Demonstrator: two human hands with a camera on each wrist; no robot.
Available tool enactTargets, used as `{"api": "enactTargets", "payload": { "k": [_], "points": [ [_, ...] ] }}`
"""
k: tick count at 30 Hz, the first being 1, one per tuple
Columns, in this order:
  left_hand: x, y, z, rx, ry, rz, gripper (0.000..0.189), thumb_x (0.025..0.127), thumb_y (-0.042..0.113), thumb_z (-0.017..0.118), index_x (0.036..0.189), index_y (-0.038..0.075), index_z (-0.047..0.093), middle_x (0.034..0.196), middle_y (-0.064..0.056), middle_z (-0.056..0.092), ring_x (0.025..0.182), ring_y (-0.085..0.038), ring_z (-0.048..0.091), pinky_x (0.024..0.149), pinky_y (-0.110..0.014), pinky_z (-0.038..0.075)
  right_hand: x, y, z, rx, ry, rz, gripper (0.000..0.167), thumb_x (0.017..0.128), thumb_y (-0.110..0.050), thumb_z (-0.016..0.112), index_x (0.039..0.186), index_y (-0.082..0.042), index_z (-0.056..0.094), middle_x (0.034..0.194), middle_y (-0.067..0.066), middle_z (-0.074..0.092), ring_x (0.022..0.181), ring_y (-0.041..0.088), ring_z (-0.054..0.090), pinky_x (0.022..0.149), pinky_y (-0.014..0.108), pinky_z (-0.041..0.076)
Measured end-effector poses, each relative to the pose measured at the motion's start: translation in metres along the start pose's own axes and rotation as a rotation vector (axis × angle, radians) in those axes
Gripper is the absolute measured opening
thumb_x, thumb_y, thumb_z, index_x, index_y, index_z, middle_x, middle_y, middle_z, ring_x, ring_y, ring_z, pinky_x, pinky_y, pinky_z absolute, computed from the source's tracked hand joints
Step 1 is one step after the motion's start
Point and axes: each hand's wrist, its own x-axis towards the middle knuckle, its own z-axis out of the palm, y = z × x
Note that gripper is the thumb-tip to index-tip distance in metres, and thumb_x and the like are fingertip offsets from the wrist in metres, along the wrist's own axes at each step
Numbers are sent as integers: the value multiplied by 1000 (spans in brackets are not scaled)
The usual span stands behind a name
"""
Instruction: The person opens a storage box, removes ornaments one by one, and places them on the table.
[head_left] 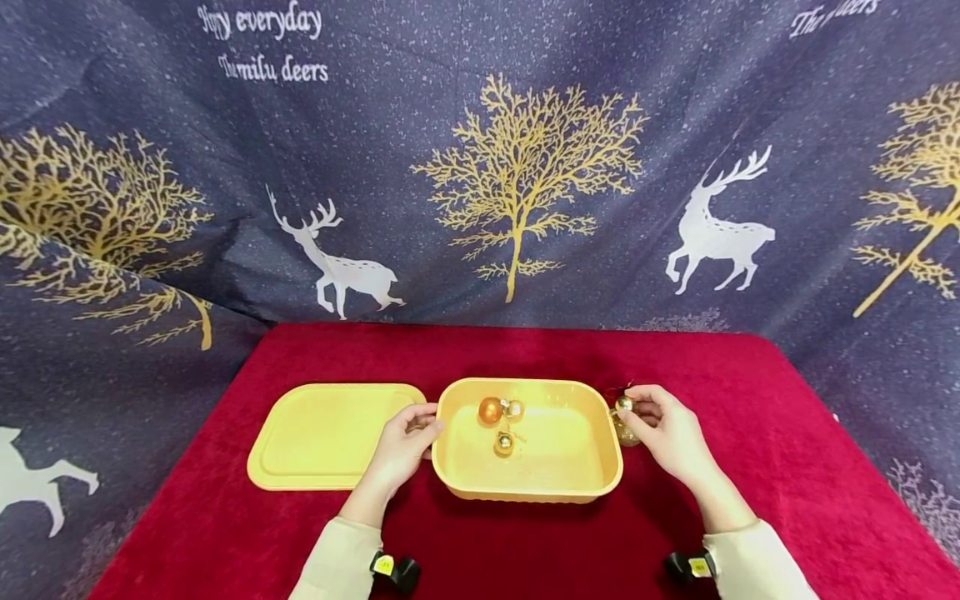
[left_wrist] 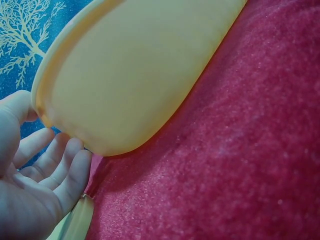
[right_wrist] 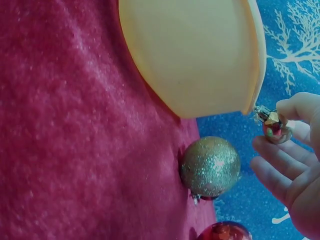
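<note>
A yellow plastic container (head_left: 525,493) stands uncovered on the red cloth. My left hand (head_left: 402,446) holds its left end, thumb at the rim and curled fingers against the outer wall in the left wrist view. Inside lie an orange bauble (head_left: 491,410), a pale gold bauble (head_left: 514,409) and a shiny gold bauble (head_left: 505,443). Just outside the right end, my right hand (head_left: 671,432) pinches a small shiny gold bauble (right_wrist: 277,130) between thumb and fingers. Below that hand sits a larger glittery gold bauble (right_wrist: 210,166), partly covered in the head view.
A flat yellow lid (head_left: 322,437) lies left of the container, close to my left hand. A red bauble (right_wrist: 226,233) shows at the bottom edge of the right wrist view. Behind the table hangs a dark blue cloth (head_left: 480,50) printed with deer and trees.
</note>
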Motion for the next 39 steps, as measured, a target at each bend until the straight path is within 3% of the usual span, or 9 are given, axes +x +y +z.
{"api": "enactTargets", "payload": {
  "k": [7,13,19,26,34,39],
  "points": [
    [2,-2,0,7,4,3,34,88,6,63,121,0,58,101,-12,59,77,-15,61,59,-25,52,-2,3,-1,-37,-1,-10,27,83,-7,70,108,2,63,97,14,68,82,2,63,68,13,52],
    [2,-3,0,7,6,9,33,89,6,62,121,0,58,102,-13,59,77,-15,61,59,-25,53,-3,8,-1,-134,-9,-49,26,81,-5,70,106,1,65,97,12,68,84,18,65,70,29,57],
    [2,-3,0,23,6,14,33,89,7,62,121,0,59,103,-13,58,78,-15,60,59,-25,52,-3,11,-2,-240,-7,-83,23,79,-7,71,101,-3,66,91,8,65,79,19,59,69,30,49],
    [0,-3,0,18,-1,13,34,89,7,62,121,-2,58,101,-12,57,76,-14,61,59,-25,53,-2,11,-1,-256,-54,-86,23,80,-10,72,101,-4,66,85,3,63,75,17,55,65,27,45],
    [0,-1,0,-3,1,6,35,89,7,63,122,-1,58,102,-13,58,78,-16,61,60,-26,53,-3,13,4,-312,-102,-144,23,79,-11,71,101,-2,68,101,14,68,97,36,57,86,51,44],
    [1,-2,0,2,2,9,34,89,7,62,122,-1,58,102,-13,58,78,-17,61,60,-26,53,-3,12,6,-369,-119,-146,22,79,-11,70,100,-4,69,110,18,64,105,41,54,87,57,42]
  ]
}}
